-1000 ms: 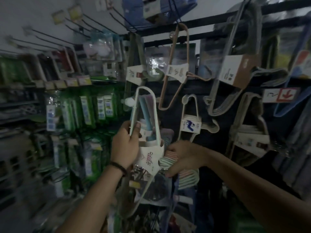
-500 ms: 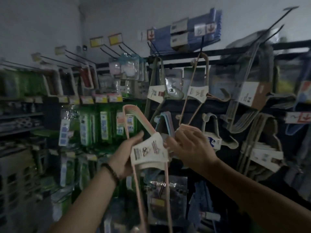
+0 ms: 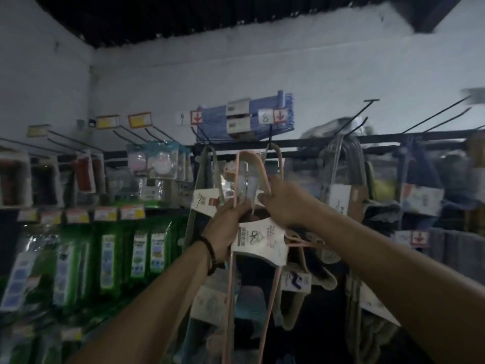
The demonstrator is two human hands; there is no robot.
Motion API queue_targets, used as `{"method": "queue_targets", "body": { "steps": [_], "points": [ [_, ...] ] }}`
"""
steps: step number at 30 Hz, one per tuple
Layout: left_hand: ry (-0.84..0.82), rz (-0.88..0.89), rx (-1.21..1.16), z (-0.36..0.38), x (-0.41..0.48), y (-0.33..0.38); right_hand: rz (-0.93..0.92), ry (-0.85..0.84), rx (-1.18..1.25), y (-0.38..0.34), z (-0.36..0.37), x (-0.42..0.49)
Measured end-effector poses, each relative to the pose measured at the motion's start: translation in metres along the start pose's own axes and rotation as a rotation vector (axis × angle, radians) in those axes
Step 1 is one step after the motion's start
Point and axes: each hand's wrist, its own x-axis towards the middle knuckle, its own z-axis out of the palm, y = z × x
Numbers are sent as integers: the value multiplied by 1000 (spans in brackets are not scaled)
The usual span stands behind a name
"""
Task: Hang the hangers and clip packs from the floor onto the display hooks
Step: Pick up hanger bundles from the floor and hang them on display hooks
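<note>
Pale pink plastic is filling both hands: the left hand (image 3: 227, 229) is gripping the near edge of a bundled pack of pink hangers (image 3: 258, 237), its fingers closed round the bars just above the white cardboard label (image 3: 259, 241), while the right hand (image 3: 284, 200) is pinching the pack's curved hook end (image 3: 249, 160) and steering it upward. The pack is being held in the air in front of the display, its long legs trailing down toward the bottom edge of the view, its top loop sitting just below the dark crossbar (image 3: 341, 141) and near the black display hook (image 3: 270, 139) that juts out beneath the blue packs (image 3: 246, 122). Whether the loop is already touching that hook is too dim and blurred to tell.

Around it, another pink hanger (image 3: 278, 158) is already hanging from the same spot, grey hangers (image 3: 341, 164) are crowding the rail to the right, and green packets (image 3: 110, 258) are lining the shelves to the left.

Judging from this, the risk lies in the threading. The loops are several bars thick, so one may be catching while the rest are sliding past the tip, leaving the pack hanging crooked or dropping once the hands let go. Pushing too hard could also be knocking the neighbouring hanger off its hook.
</note>
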Motion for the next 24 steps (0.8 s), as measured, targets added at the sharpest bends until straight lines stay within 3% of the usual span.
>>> {"method": "queue_targets", "body": {
  "steps": [4,10,18,24],
  "points": [
    [-10,2,112,22,37,14,36,49,-191,14,-19,32],
    [-37,182,580,29,55,10,120,116,-108,30,-30,83],
    [-45,418,696,23,88,-4,22,408,-162,30,-34,119],
    [-52,416,747,13,119,-10,37,480,-94,50,-21,128]
  ]
}}
